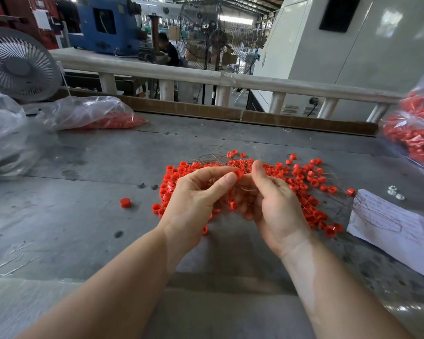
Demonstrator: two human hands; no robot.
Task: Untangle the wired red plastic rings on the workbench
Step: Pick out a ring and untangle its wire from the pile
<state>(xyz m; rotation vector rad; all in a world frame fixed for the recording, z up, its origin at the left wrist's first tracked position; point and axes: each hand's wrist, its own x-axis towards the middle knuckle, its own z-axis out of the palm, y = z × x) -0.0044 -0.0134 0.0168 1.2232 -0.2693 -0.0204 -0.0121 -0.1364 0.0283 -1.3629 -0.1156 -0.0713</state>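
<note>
Both hands meet over the ring pile [301, 182] at the workbench [83, 216] centre: left hand [194, 199] pinches one red ring [238, 172], right hand [272, 204] pinches wire. Clear bags [91, 113] at ten and three o'clock hold rings.

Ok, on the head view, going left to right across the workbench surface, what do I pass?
Crumpled clear bag → bag of red parts → lone red ring → left hand → right hand, both over the red ring pile → small white parts → paper sheet.
</note>
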